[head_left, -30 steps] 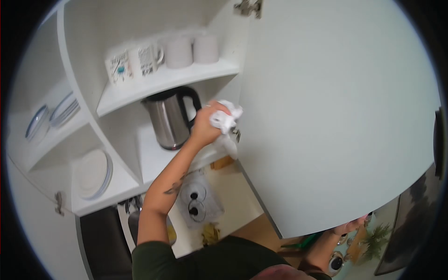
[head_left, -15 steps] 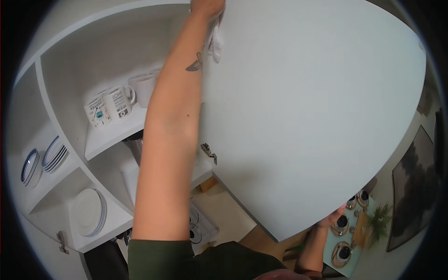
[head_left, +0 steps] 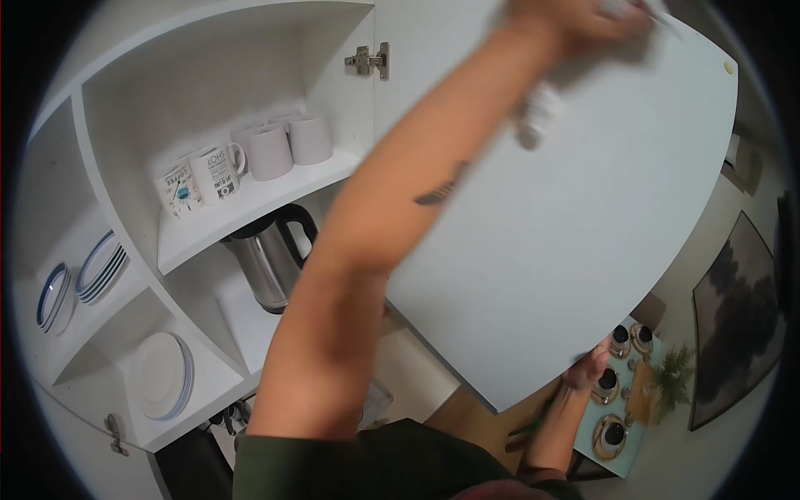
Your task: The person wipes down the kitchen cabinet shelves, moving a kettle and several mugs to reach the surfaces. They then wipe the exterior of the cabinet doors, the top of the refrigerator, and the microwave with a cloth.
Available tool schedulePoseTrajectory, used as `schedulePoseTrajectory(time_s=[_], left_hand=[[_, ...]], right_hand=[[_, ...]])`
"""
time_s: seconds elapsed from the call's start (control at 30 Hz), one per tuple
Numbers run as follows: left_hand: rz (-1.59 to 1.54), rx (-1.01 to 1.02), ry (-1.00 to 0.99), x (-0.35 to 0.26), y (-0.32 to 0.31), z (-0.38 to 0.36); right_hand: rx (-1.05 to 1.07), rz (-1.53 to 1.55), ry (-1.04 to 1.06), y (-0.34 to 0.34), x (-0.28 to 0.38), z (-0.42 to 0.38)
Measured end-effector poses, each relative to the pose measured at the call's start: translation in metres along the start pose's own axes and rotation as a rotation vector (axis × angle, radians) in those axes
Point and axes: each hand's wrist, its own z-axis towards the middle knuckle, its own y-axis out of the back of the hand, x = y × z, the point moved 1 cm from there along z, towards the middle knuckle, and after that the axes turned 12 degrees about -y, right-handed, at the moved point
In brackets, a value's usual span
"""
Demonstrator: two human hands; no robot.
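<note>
My left hand (head_left: 579,25), blurred by motion, presses a white cloth (head_left: 542,112) against the upper inner face of a white cabinet door (head_left: 533,242). The door hangs wide open on a metal hinge (head_left: 368,61). Lower right, my right hand (head_left: 590,367) grips the door's outer edge, with part of its fingers hidden behind the panel. My left forearm crosses in front of the door and the shelves.
Printed mugs (head_left: 218,173) and plain mugs (head_left: 269,152) stand on a shelf above a steel kettle (head_left: 271,258). Plates (head_left: 161,377) and bowls (head_left: 55,297) fill side compartments. Behind the door is a set glass table (head_left: 618,454) with a fern (head_left: 673,379).
My left hand has swept right across the door with the cloth, away from the hinge side. The upper hinge, more mugs and the kettle now show. My right hand stays at the door edge.
</note>
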Motion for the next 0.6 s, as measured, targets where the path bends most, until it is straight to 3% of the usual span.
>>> schedulePoseTrajectory(time_s=[0.03,0.07,0.1,0.2,0.23,0.27,0.33,0.37,0.4,0.47,0.5,0.53,0.6], left_hand=[[0.056,-0.154,-0.084,0.032,0.014,-0.019],[0.097,-0.176,-0.018,0.06,0.032,-0.039],[-0.259,-0.234,0.249,0.1,0.047,-0.063],[0.327,-0.044,0.469,0.152,0.087,-0.079],[0.546,0.011,0.558,0.15,0.083,-0.067],[0.527,0.007,0.564,0.147,0.072,-0.055],[0.351,-0.001,0.503,0.081,0.041,-0.022],[0.12,-0.015,0.424,0.019,0.024,0.0],[-0.031,0.118,0.438,-0.051,0.02,0.021],[0.059,-0.158,0.124,-0.088,-0.063,0.049],[0.135,-0.284,-0.027,-0.107,-0.104,0.062],[-0.047,-0.063,-0.141,-0.142,-0.136,0.076],[-0.474,0.095,-0.218,-0.194,-0.1,0.055]], right_hand=[[-0.004,-0.001,0.004,0.002,-0.003,-0.005],[-0.103,-0.126,-0.009,0.006,-0.01,-0.011],[-0.206,-0.25,-0.015,0.008,-0.014,-0.014],[-0.1,-0.009,-0.103,0.004,-0.014,-0.012],[-0.15,-0.139,-0.068,-0.003,-0.007,-0.014],[-0.164,-0.149,-0.061,-0.004,-0.003,-0.012],[-0.206,-0.151,-0.058,-0.011,0.0,-0.013],[-0.224,-0.151,-0.055,-0.015,0.001,-0.017],[-0.234,-0.152,-0.062,-0.013,-0.004,-0.02],[-0.307,-0.078,-0.01,-0.004,-0.01,-0.023],[-0.362,-0.268,-0.05,-0.013,0.001,-0.016],[-0.356,-0.265,-0.045,-0.011,0.002,-0.018],[-0.382,-0.217,-0.108,0.0,-0.001,-0.02]])
